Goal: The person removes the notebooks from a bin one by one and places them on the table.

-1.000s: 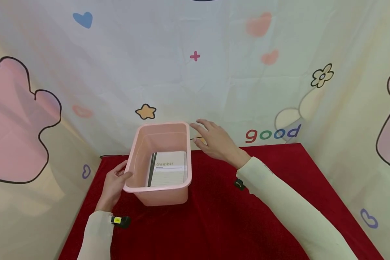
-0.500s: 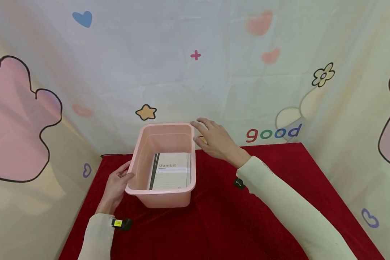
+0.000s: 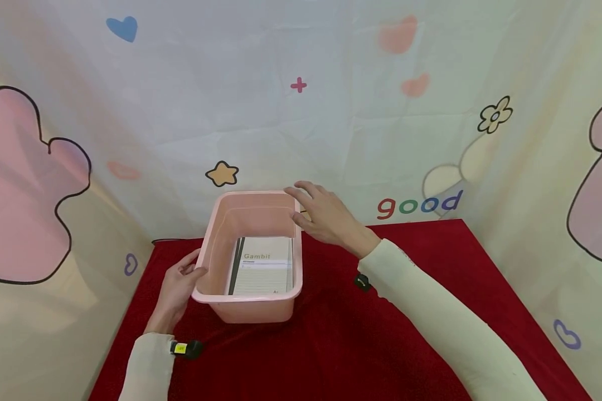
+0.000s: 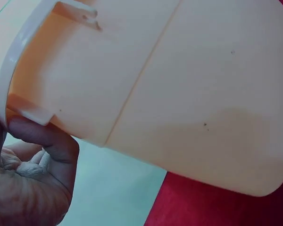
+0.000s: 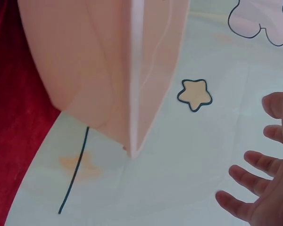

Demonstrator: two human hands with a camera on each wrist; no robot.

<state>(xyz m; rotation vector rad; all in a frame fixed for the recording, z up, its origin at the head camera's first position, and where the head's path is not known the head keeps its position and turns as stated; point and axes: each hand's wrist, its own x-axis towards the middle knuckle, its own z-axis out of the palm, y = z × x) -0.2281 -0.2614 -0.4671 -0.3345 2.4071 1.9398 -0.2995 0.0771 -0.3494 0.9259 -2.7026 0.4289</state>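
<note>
Currently, your left grip (image 3: 175, 287) pinches the pink bin (image 3: 253, 312) by its rim, toward the desk's (image 3: 361, 345) far-left corner, a notebook (image 3: 263, 268) inside. Your right grip (image 3: 326, 217), fingers loosely spread, hovers beside it.

Fingers (image 5: 249, 180) spread, apart from the pink bin (image 5: 80, 56) — printed star (image 5: 195, 95) showing between.

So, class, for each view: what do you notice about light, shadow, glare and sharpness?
Head: the notebook's title reads, its smaller print mostly too small; the tub has pale glare along its near edge. Left wrist: a soft-edged shadow darkens the tub towards lower right. Right wrist: dim, the printed star crisply outlined.
</note>
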